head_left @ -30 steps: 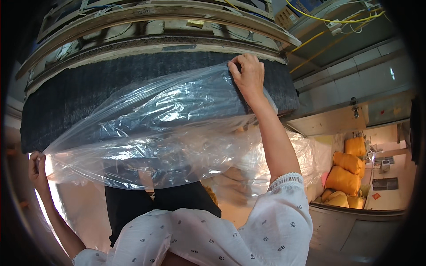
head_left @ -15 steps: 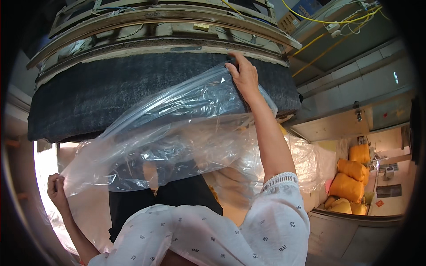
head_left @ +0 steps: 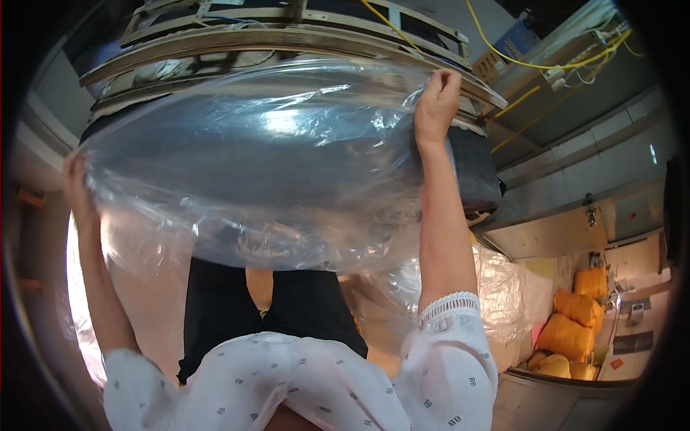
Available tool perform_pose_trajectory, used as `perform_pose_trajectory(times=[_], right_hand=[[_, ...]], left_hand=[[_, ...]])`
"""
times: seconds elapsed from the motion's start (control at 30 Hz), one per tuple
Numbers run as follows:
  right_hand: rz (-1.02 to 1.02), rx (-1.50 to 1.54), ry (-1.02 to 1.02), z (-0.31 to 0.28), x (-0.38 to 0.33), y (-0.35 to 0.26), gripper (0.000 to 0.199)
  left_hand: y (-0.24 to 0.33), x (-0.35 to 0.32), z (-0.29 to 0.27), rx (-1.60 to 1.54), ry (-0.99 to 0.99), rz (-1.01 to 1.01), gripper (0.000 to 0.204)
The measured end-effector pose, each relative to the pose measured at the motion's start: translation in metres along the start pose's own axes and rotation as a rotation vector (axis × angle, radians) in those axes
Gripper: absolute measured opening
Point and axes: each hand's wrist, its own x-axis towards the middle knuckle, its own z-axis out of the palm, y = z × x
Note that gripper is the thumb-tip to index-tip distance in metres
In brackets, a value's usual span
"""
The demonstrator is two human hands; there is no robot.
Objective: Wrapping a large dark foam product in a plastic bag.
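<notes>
A wide sheet of clear plastic film (head_left: 273,172) hangs stretched between my two raised hands, billowing in the middle. My left hand (head_left: 77,183), slightly blurred, is closed on its left edge. At the upper right, my right hand (head_left: 437,104) grips the other end in a fist. Behind and beneath the film lies a long, dark, cloth-covered padded surface (head_left: 474,169); most of it shows only through the plastic. Whether the film is one layer or a bag, I cannot tell.
A wooden slatted frame (head_left: 287,39) runs along the far side. Yellow cable (head_left: 532,63) and white wires hang at the upper right. More crumpled clear film (head_left: 499,287) lies on the right. Orange bundles (head_left: 568,337) are stacked beyond it. A cardboard box (head_left: 490,66) stands far right.
My left hand has risen from low down to mid-height, and my right hand has moved rightward. The film has spread wide and now covers most of the dark padded surface.
</notes>
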Motion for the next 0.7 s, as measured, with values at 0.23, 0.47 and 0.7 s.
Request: perform_pose_trajectory(times=[0.23,0.47,0.7], right_hand=[[0.262,0.018,-0.041,0.016,-0.030,0.088,0.016],[0.041,-0.308,-0.050,0.031,-0.013,0.107,0.016],[0.163,-0.373,0.006,0.031,-0.013,0.096,0.027]], left_hand=[[-0.066,0.065,0.103,0.060,-0.181,0.089,0.025],[-0.063,0.093,0.150,0.022,-0.193,0.058,0.027],[-0.073,0.107,0.150,0.130,-0.246,0.042,0.029]])
